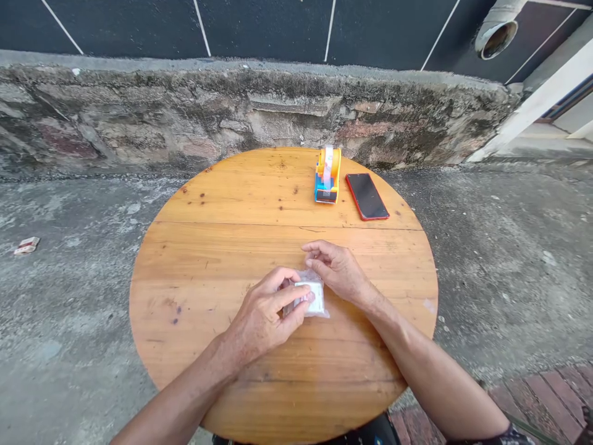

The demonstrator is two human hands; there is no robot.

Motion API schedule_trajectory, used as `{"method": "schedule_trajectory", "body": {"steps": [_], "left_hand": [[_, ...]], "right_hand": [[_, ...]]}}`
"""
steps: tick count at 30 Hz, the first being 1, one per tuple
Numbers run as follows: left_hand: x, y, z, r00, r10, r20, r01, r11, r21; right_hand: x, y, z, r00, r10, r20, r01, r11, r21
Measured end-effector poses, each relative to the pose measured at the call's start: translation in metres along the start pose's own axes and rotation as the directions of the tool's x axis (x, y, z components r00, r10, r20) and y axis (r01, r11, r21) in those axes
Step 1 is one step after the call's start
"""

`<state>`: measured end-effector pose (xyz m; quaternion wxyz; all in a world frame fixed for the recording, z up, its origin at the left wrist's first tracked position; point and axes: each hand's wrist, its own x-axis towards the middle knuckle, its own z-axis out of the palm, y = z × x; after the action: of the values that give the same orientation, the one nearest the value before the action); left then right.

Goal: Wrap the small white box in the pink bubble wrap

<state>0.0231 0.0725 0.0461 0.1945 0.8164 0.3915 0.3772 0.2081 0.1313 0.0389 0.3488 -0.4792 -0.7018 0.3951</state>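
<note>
Both hands meet at a small clear plastic packet (314,299) with a white pad inside, which lies on the round wooden bench (208,259), a little right of its centre and on the side near the person. The left hand (263,314) has its fingers curled narrow and pinches the left edge of the packet between thumb and fingertips. The right hand (337,269) lies over the upper right corner of the packet, fingers bent and close together, touching the plastic; if it really grips it I cannot tell. At the far edge of the bench stands an orange and blue tape dispenser (327,175), and just beside it, to the right, lies a red smartphone (367,196) with dark screen up. Behind the bench runs a low weathered stone wall (185,117)
</note>
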Motion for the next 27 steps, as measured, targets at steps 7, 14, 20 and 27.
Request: {"method": "schedule_trajectory", "body": {"steps": [7, 14, 20, 27], "left_hand": [[0.000, -0.002, 0.001, 1.000, 0.005, -0.014, -0.004, 0.999, 0.043], [-0.001, 0.001, 0.000, 1.000, -0.027, 0.001, 0.027, 0.999, 0.021], [0.000, 0.003, 0.001, 0.999, -0.054, 0.005, 0.054, 0.998, 0.014], [0.000, 0.004, 0.000, 0.993, -0.106, 0.049, 0.107, 0.994, -0.018]], "right_hand": [[0.001, -0.002, 0.000, 0.999, -0.029, 0.019, 0.028, 0.997, 0.077], [-0.001, -0.010, -0.003, 0.994, -0.031, 0.103, 0.014, 0.987, 0.160], [-0.005, -0.015, -0.006, 0.989, -0.066, 0.132, 0.050, 0.991, 0.127], [-0.010, -0.027, -0.015, 0.958, -0.144, 0.247, 0.135, 0.989, 0.054]]}}
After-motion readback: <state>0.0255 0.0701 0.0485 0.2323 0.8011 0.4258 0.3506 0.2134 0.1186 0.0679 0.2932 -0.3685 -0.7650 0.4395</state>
